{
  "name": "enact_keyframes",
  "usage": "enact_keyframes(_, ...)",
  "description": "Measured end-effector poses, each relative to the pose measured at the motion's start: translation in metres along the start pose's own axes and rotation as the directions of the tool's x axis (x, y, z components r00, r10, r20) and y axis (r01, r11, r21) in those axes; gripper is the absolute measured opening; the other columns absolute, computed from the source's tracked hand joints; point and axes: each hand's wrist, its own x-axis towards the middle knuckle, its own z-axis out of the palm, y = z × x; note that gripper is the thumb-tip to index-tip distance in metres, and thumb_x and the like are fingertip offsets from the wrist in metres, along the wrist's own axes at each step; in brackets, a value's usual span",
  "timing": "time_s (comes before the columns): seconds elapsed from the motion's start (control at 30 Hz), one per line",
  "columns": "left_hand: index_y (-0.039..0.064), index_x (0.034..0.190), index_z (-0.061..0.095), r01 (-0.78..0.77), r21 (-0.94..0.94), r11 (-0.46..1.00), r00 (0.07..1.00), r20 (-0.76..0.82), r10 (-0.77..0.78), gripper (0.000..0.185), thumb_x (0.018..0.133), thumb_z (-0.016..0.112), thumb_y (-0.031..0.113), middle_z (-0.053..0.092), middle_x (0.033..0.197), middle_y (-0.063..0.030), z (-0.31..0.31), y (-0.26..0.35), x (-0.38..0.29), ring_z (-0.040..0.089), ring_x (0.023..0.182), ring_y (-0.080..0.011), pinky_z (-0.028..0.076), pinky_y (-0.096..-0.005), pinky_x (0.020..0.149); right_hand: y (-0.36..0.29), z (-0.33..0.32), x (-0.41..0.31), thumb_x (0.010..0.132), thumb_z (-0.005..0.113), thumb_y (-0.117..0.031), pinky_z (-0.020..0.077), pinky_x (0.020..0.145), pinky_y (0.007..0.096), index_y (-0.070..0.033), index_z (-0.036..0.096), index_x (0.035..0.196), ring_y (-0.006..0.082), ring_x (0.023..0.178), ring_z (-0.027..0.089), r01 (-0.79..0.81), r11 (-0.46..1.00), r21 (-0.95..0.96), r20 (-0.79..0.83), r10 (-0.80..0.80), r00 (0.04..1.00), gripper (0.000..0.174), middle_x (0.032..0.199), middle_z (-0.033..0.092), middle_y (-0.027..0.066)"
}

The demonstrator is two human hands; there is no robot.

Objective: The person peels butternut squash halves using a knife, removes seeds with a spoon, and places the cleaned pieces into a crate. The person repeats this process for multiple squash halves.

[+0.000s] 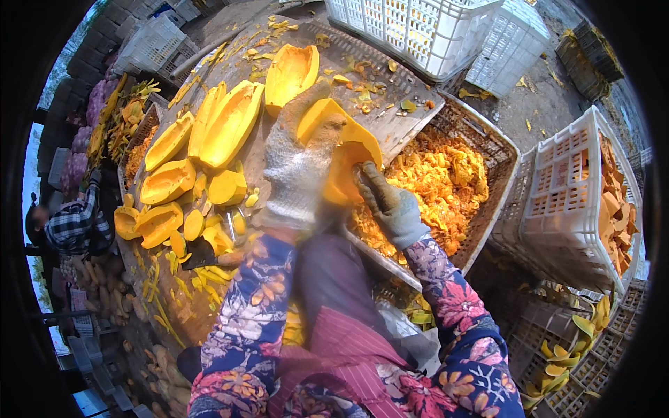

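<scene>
My left hand [287,172], in a soiled white knit glove, grips a peeled, hollowed pumpkin half [355,138] above the edge of the wooden board. The gloved fingers of my right hand [389,209] reach into its cavity; whether they hold a tool there is hidden. Below and right of the piece sits a plastic crate [499,133] with stringy orange pumpkin pulp [444,180] in it. To the left, several hollowed pumpkin halves [230,125] lie on the board [193,308], with a solid pumpkin chunk [228,188] and a partly hidden metal tool [231,225] close by.
White plastic crates [407,31] stand beyond the board. At right, a crate [564,183] holds tan-orange pieces [614,209]. Peel strips [562,360] lie on crates at lower right. At far left is another person [73,224] in a checked shirt, near whole pumpkins [104,285].
</scene>
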Motion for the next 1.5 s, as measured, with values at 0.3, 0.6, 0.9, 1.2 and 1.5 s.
enact_keyframes(0.3,0.001,0.135,0.057,0.000,-0.072,0.997,1.000,0.007,0.001,0.045,0.091,0.064,-0.003,0.063,0.131,-0.0115,-0.005,-0.006,0.003,0.062,0.115,-0.0187,0.050,-0.0315,0.102,-0.005,-0.014,0.005,0.101,0.058,-0.037,0.0557,0.077,0.0453,-0.020,0.056,0.139,0.0384,0.092,0.071,-0.200,0.980,-0.024,0.186,0.200,0.962,0.042,0.101,0.072,0.0200)
enact_keyframes(0.6,-0.001,0.139,0.053,-0.020,0.033,0.999,0.996,0.092,0.017,0.051,0.091,0.066,0.004,0.064,0.128,-0.0157,-0.014,-0.005,0.002,0.063,0.116,-0.0238,0.051,-0.0349,0.102,-0.009,-0.010,-0.001,0.100,0.059,-0.025,0.0540,0.080,0.0413,-0.018,0.050,0.145,0.0328,0.091,0.069,-0.106,0.988,0.114,0.268,0.072,0.961,0.046,0.101,0.070,0.0208)
enact_keyframes(0.9,-0.002,0.136,0.055,-0.001,-0.034,0.999,0.977,0.215,0.008,0.049,0.090,0.070,0.002,0.060,0.136,-0.0172,-0.011,0.000,-0.006,0.065,0.116,-0.0285,0.052,-0.0397,0.102,-0.027,-0.029,-0.017,0.104,0.056,-0.025,0.0543,0.086,0.0346,-0.006,0.043,0.151,0.0219,0.101,0.070,-0.213,0.901,0.378,0.300,0.098,0.949,0.052,0.123,0.068,0.0193)
enact_keyframes(1.2,-0.004,0.136,0.053,-0.036,-0.016,0.999,0.973,0.229,0.038,0.051,0.090,0.072,0.004,0.060,0.135,-0.0182,-0.022,-0.003,-0.008,0.063,0.121,-0.0313,0.050,-0.0432,0.106,-0.004,-0.019,-0.003,0.103,0.050,-0.045,0.0534,0.067,0.0501,-0.021,0.054,0.137,0.0418,0.077,0.067,-0.200,0.979,-0.045,0.401,0.201,0.894,0.042,0.084,0.068,0.0216)
enact_keyframes(1.5,-0.002,0.136,0.054,0.056,-0.045,0.997,0.951,0.306,-0.039,0.051,0.089,0.073,0.003,0.061,0.135,-0.0163,-0.015,0.008,-0.013,0.063,0.120,-0.0295,0.051,-0.0402,0.104,-0.015,-0.012,-0.014,0.091,0.062,-0.016,0.0528,0.064,0.0443,-0.025,0.042,0.151,0.0375,0.070,0.066,-0.031,0.999,-0.008,0.334,0.032,0.942,0.064,0.084,0.067,0.0197)
